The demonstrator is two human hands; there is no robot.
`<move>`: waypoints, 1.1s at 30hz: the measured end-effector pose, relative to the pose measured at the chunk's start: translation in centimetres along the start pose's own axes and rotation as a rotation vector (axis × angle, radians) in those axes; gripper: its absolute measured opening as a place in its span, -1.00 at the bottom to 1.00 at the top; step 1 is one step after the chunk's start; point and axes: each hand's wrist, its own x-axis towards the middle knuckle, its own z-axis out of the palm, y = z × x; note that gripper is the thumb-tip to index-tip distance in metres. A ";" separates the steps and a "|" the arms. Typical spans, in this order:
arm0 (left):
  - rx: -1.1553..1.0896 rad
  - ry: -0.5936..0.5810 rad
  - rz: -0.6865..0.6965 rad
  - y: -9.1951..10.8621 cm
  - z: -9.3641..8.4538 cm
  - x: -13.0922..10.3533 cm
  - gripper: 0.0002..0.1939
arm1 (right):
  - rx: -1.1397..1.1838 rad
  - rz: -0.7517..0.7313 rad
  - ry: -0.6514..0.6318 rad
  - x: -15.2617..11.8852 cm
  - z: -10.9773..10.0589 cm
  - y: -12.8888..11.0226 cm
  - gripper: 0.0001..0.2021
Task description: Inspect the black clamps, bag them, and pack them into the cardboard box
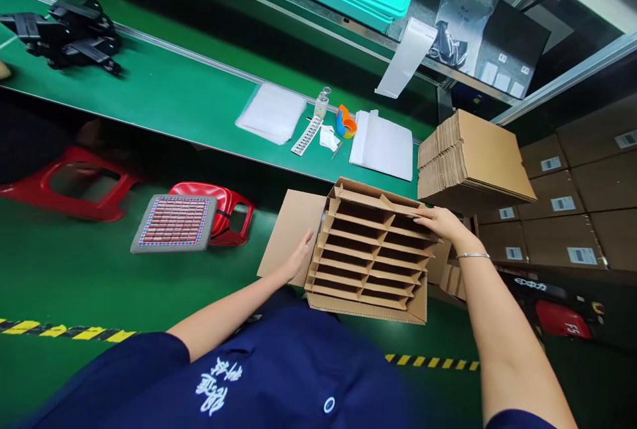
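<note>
In front of me is an open cardboard box (418, 306), its flaps folded outward. Inside it sits a cardboard divider (371, 250) that forms two columns of narrow slots. My left hand (297, 260) lies along the box's left side, by the left flap (288, 223), with its fingers stretched out. At the upper right corner of the box, my right hand (440, 225) has its fingers closed on the divider's edge; the thumb is partly hidden.
A green workbench (199, 111) carries bags (273, 114), an orange tape dispenser (346, 122), a label strip (307, 135) and white sheets (383, 147). Flat cardboard (490, 150) is stacked right. A red stool (239, 220) stands left; sealed cartons (597, 183) line the right.
</note>
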 end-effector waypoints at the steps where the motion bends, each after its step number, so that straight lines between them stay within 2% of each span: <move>1: 0.012 0.013 0.012 0.4 0.7 0.6 -0.04 | 0.012 0.001 -0.001 0.6 0.3 -0.3 -0.68; 4: 0.043 0.063 0.023 1.3 2.8 1.6 -0.11 | 0.040 0.006 0.030 1.8 1.2 -0.8 -0.70; 6: 0.043 0.111 0.024 1.5 3.6 1.8 -0.19 | 0.037 0.036 0.104 0.8 2.4 -0.9 -0.64; 8: 0.025 0.144 0.027 1.3 3.7 1.7 -0.22 | 0.077 0.153 0.282 -2.1 4.4 -0.7 -0.50; 10: 0.000 0.164 0.025 0.9 3.6 1.6 -0.22 | 0.281 0.441 0.634 -5.9 7.5 -0.8 -0.43; 11: -0.015 0.175 0.021 0.8 3.6 1.6 -0.24 | 0.303 0.522 0.671 -7.6 9.4 -1.0 -0.40; 13: -0.049 0.205 0.012 0.5 4.0 1.8 -0.27 | 0.313 0.587 0.647 -10.0 13.0 -1.6 -0.37; 15: -0.088 0.243 0.007 0.6 4.7 2.2 -0.29 | 0.302 0.622 0.624 -10.5 15.9 -2.3 -0.35; 17: -0.130 0.273 0.007 1.1 5.4 2.5 -0.31 | 0.269 0.650 0.613 -9.8 17.3 -2.8 -0.33; 19: -0.176 0.288 0.004 2.0 5.7 2.6 -0.34 | 0.229 0.672 0.609 -8.9 17.0 -2.9 -0.32; 25: -0.299 0.260 -0.050 4.8 5.0 2.5 -0.44 | 0.119 0.689 0.523 -9.8 12.4 -2.0 -0.48; 29: -0.322 0.237 -0.148 4.3 4.0 3.5 -0.53 | 0.076 0.702 0.400 -9.2 12.2 -2.4 -0.56; 33: -0.322 0.239 -0.238 2.5 3.3 5.6 -0.53 | 0.041 0.708 0.302 -6.2 13.4 -2.8 -0.60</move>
